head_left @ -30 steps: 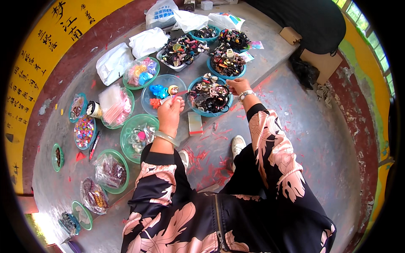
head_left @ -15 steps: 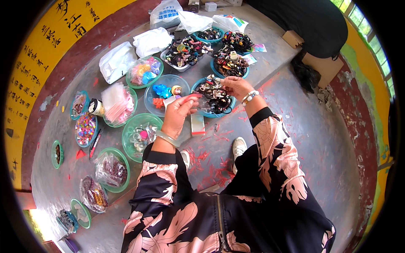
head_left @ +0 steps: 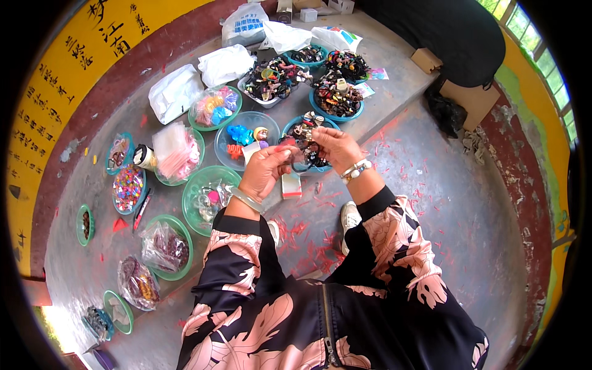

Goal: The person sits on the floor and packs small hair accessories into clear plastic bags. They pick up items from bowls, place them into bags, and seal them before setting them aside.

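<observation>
My left hand (head_left: 264, 174) is closed, thumb and fingers pinching a small clear plastic bag (head_left: 297, 156) with something red at its edge. To its right my right hand (head_left: 340, 153) is closed in a pinch near the bag's side; what lies between its fingertips is too small to make out. Both hands are in front of a blue basin (head_left: 333, 125) heaped with dark hair ties (head_left: 302, 131) bearing small ornaments. Left of that basin, a clear bowl (head_left: 220, 156) holds blue and orange pieces. Below the hands stands a small white-and-red box (head_left: 291, 187).
Nearby, a green basin (head_left: 190, 217) holds small bagged items. More basins of hair ties (head_left: 336, 97) stand on the raised ledge, with white plastic bags (head_left: 175, 94) behind. Colourful beads (head_left: 127, 188) fill a bowl at left. Red scraps (head_left: 320, 246) litter the floor around my shoes.
My right hand has moved down and left, closer to my left hand. My left hand has shifted slightly lower, still pinching the bag. The basins have not been moved.
</observation>
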